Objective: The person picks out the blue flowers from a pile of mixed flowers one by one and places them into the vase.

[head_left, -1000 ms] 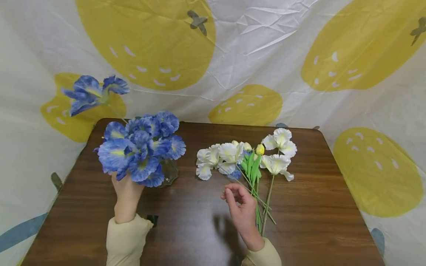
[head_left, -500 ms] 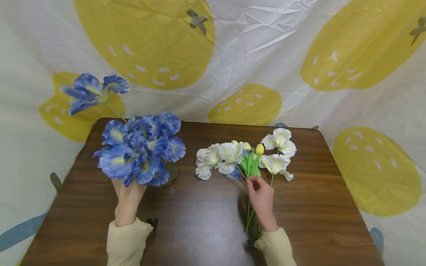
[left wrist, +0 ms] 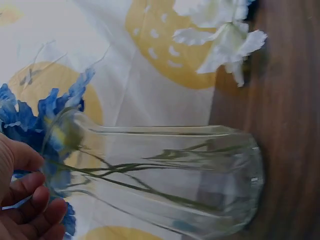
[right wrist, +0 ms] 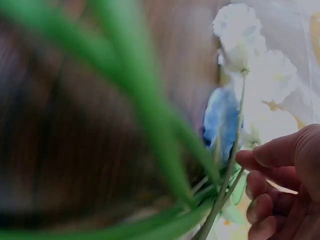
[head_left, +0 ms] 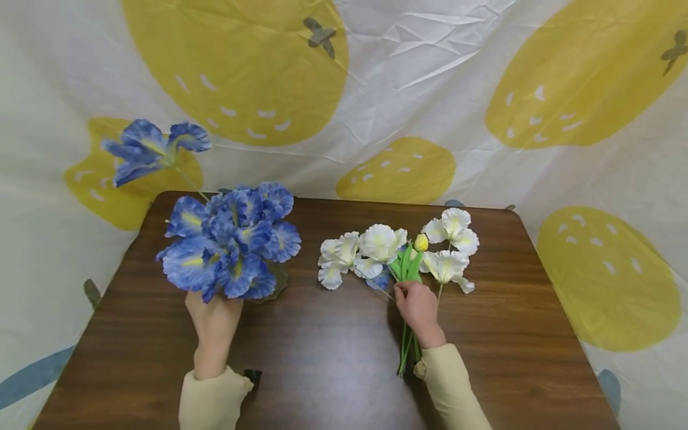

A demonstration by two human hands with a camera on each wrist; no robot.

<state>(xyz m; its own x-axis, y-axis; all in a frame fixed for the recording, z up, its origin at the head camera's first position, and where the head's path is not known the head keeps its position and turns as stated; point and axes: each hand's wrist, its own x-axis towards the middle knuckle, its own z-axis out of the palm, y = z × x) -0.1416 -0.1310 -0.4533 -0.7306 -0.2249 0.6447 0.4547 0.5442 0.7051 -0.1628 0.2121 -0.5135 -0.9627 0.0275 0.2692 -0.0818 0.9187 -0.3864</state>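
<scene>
My left hand is under a cluster of blue artificial irises, its fingers loosely bent beside the mouth of a clear glass vase. The left wrist view shows the vase with green stems inside it, the fingers right at its rim. My right hand pinches the thin stem of a white iris between thumb and index finger. Around that hand lie yellow tulips with green leaves and more white irises.
One tall blue iris leans out to the back left. Another blue bloom lies under the white ones. A small black object shows by the left sleeve. Behind the brown table hangs a fruit-print cloth.
My right hand has moved right to the pile and taken hold of a white iris stem; its bloom has shifted slightly upward. The left hand has moved a little to the right and down.
</scene>
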